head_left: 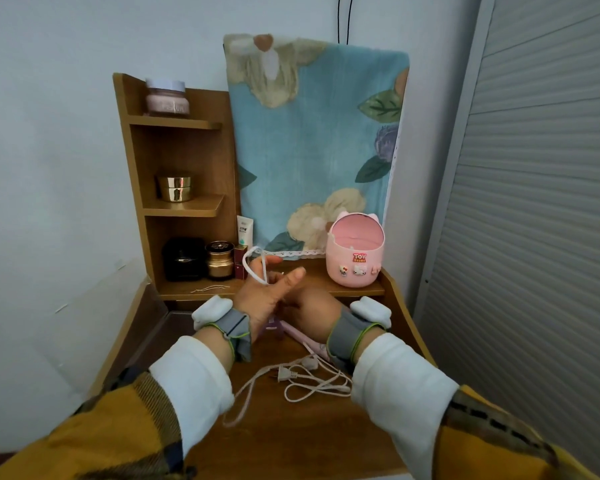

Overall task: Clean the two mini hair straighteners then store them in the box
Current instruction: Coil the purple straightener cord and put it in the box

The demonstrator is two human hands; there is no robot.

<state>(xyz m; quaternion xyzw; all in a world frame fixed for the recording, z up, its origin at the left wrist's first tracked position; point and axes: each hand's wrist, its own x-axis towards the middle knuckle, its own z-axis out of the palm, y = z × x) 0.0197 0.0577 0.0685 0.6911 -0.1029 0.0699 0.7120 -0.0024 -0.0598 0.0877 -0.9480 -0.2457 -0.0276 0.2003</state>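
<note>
Two hands are held close together above the wooden desk [291, 431] in the head view. A white cord [253, 269] is looped around the straight fingers of the left hand [267, 294], whose thumb is stretched out. The right hand [315, 308] is turned down just beside it; its fingers are hidden, so its grip cannot be told. Beneath the wrists a pink straightener [300, 336] and a mostly hidden purple straightener [274, 328] are seen on the desk, with a plug [284, 374] nearer the person. The pink box [355, 271] is stood open-topped on the ledge at the right; its contents cannot be made out. A pink jar [167, 100] and a gold jar [175, 189] are kept on the shelf unit [136, 161].
</note>
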